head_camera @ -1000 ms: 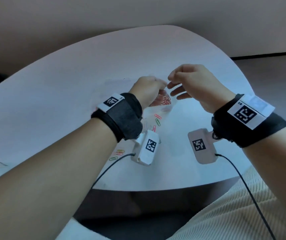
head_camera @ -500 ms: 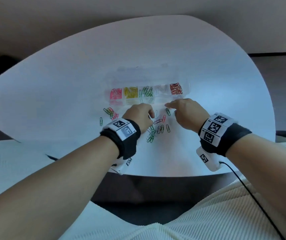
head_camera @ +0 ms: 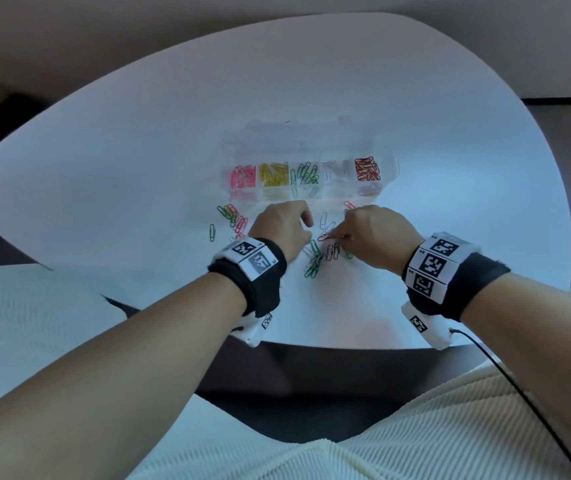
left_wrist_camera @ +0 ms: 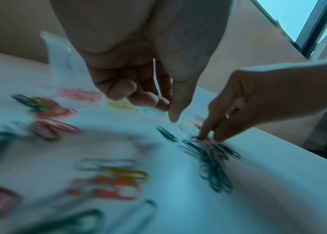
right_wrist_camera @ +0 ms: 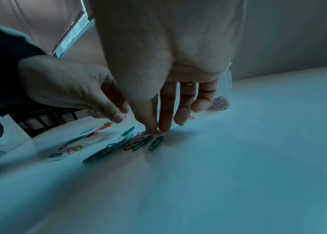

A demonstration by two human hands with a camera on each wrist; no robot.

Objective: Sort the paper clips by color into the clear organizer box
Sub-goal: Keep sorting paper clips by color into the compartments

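On the white bench [head_camera: 145, 174], near its middle, I see the clear organizer box [head_camera: 386, 168] with five filled compartments in a row: pink clips [head_camera: 243, 176] at the left, then yellow clips [head_camera: 273, 174], green clips [head_camera: 305, 173], pale clips [head_camera: 336, 171] that are hard to make out, and red clips [head_camera: 367, 169] at the right. Between the box and me, loose clips of mixed colors lie on the bench: one small group [head_camera: 232, 216] at the left and one bigger pile [head_camera: 322, 254], mostly green, between my two hands.

My right hand [head_camera: 374, 237] is down at the bigger pile. Its thumb and first finger come together on a red clip [head_camera: 325, 236] at the far edge of that pile, and the tips [right_wrist_camera: 152, 126] touch the bench; the other fingers are straighter and lie close beside them. A ring [right_wrist_camera: 187, 83] is on one finger.

My left hand [head_camera: 279, 230] is just beside the pile, a little above the bench. Its fingers [left_wrist_camera: 144, 98] are loosely curled with the thumb pointing down, and I see nothing held in this grip. Black bands with printed markers [head_camera: 433, 263] are on both wrists.
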